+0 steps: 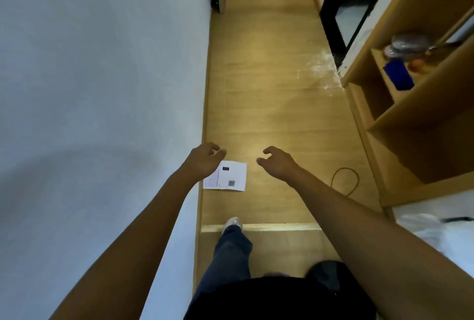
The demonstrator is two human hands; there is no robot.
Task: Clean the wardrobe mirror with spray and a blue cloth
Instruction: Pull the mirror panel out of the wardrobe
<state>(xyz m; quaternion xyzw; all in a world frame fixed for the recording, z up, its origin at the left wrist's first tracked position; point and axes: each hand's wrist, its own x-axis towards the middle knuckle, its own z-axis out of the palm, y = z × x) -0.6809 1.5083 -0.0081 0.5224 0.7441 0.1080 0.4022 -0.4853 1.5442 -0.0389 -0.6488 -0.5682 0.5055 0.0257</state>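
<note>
Plain white wall (102, 63), left. Left hand (202, 159), fingers loosely curled, holding nothing. White printed paper sheet (229, 176) lying on the light wood-plank floor (269, 89). Right hand (278, 163), likewise loose and empty, apart from the left. Open wooden shelf unit (423, 114), right, holding a folded blue item (398, 75), possibly the blue cloth.
</note>
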